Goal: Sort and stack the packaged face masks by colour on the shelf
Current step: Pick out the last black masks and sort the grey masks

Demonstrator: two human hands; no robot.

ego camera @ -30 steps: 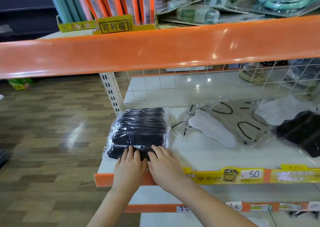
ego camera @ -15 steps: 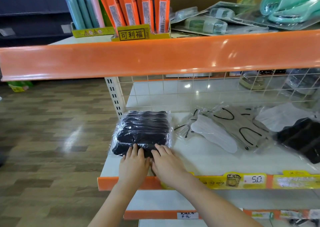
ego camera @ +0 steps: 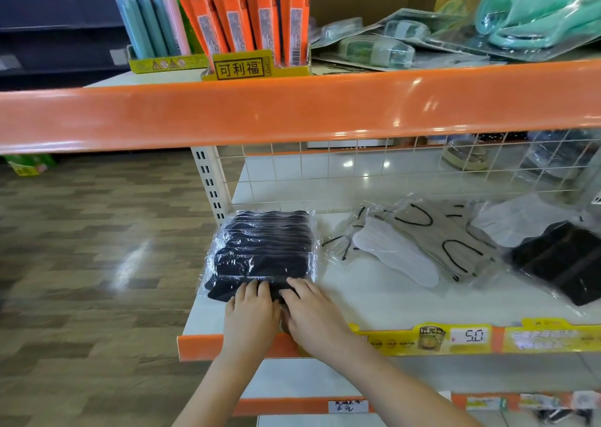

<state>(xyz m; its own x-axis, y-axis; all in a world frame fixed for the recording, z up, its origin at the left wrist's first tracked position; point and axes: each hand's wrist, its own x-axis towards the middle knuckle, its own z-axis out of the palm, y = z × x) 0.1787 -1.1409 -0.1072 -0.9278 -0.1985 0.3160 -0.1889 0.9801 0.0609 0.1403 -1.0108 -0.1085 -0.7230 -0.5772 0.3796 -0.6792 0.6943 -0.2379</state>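
A stack of black packaged masks [ego camera: 265, 247] in clear plastic lies at the left end of the white shelf [ego camera: 367, 303]. My left hand [ego camera: 252, 312] and my right hand [ego camera: 313, 312] lie side by side at its near edge, straight fingers pressing on the front of the stack. To the right lie a white mask pack [ego camera: 395, 255], grey mask packs with black ear loops [ego camera: 450, 238], another white pack [ego camera: 517, 220] and loose black packs [ego camera: 566, 262].
An orange rail [ego camera: 292, 111] of the upper shelf hangs just above, carrying boxes of orange and blue sticks [ego camera: 240, 26] and green packaged goods [ego camera: 527, 16]. A wire grid [ego camera: 374, 172] backs the shelf. Price tags [ego camera: 468, 337] line the front edge. Wood-pattern floor lies to the left.
Both hands have stayed at the front of the black stack and edged it slightly deeper onto the shelf. The camera view has tilted downward a little.
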